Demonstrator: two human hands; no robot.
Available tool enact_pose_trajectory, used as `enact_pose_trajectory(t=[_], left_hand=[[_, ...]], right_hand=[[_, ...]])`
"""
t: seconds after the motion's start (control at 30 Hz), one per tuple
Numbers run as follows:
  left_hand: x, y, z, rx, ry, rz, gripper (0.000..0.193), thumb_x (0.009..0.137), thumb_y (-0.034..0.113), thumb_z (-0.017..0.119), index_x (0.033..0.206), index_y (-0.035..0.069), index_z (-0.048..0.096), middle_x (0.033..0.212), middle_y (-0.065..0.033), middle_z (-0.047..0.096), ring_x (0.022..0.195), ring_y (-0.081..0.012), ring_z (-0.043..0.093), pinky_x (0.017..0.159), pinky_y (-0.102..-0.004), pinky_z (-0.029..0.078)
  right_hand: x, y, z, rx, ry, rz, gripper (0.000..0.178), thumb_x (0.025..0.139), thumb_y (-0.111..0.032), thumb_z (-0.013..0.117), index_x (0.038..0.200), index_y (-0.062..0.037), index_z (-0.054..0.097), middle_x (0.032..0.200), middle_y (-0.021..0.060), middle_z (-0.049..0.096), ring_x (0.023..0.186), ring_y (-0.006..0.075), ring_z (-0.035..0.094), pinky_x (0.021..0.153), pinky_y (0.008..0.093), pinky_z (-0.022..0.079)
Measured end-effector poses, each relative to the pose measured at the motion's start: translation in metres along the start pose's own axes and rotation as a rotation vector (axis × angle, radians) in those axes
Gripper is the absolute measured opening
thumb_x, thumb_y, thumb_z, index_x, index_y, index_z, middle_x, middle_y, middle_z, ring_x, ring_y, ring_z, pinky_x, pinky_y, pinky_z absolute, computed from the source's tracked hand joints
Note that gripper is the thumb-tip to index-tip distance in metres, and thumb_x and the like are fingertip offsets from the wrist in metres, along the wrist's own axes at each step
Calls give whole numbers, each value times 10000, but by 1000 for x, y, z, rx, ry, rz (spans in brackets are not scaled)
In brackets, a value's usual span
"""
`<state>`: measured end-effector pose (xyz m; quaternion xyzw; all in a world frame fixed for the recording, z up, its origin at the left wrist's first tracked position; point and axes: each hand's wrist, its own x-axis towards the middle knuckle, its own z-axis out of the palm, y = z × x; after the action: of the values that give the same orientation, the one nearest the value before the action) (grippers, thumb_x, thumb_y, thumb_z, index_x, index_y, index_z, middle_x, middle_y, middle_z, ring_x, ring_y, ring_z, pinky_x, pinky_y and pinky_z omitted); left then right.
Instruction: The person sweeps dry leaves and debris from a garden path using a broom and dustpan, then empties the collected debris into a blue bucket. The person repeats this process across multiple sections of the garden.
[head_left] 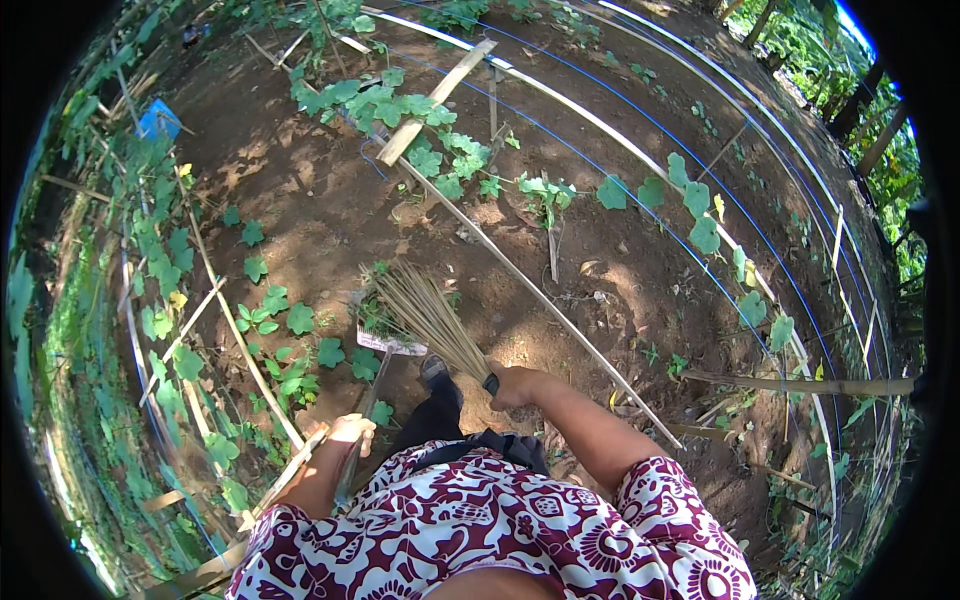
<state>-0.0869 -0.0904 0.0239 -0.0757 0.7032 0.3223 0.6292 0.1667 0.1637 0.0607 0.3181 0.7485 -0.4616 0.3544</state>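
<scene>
My right hand point(513, 386) is closed round the dark-bound grip of a stick broom point(430, 318). The broom's pale bristles fan away from me to the upper left, over a long-handled dustpan point(392, 345). Green weed clippings point(375, 312) lie in the pan, partly covered by the bristles. My left hand point(350, 432) is wrapped about the dustpan's handle, which slants down toward my body. My shoe point(436, 372) shows just right of the pan.
Leafy vines point(300, 320) grow on the left beside a bamboo rail point(228, 305). A long pole point(540, 295) crosses the soil ahead to the right, with a wooden plank point(437, 103) at its far end. Blue strings point(600, 195) run along the right. A blue object point(158, 120) is at far left.
</scene>
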Motion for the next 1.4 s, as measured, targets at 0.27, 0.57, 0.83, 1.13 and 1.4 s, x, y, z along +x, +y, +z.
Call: enact_pose_trajectory(t=[0.27,0.57,0.83,1.13,1.4], left_hand=[[13,38,-62,-268,52,-11,156,783,41,571,661,78,483,509,-35,472,354,-140,421,303,-296,311],[40,58,-151,568,-121,922,107,792,90,559,841,19,623,694,-49,560,612,-150,560,528,-264,438],[68,98,-155,-38,66,263,115,781,152,604,750,41,604,603,-43,569,444,-160,529,416,-292,407],[60,212,-129,-173,164,438,180,764,86,591,607,63,506,492,-53,500,371,-157,465,347,-282,355],[85,309,-132,-521,124,257,147,760,112,596,648,70,509,512,-55,480,371,-182,463,351,-318,355]], right_hand=[[37,-82,-71,-206,-43,2,1014,673,-314,665,1432,-111,23,1182,246,526,1071,351,529,896,385,419],[66,-158,-130,-326,-32,-38,959,622,-265,677,1388,8,167,1099,238,577,1006,321,581,825,366,466],[100,-204,-202,-480,-59,-73,996,660,-312,653,1422,-60,63,1125,245,556,1025,351,550,875,383,433],[157,-248,-313,-630,-47,-187,951,688,-308,642,1421,-71,85,1128,248,550,1028,352,549,875,392,437],[221,-295,-424,-780,3,-180,835,736,-276,578,1404,-19,148,1098,219,582,1001,315,583,869,383,447]])
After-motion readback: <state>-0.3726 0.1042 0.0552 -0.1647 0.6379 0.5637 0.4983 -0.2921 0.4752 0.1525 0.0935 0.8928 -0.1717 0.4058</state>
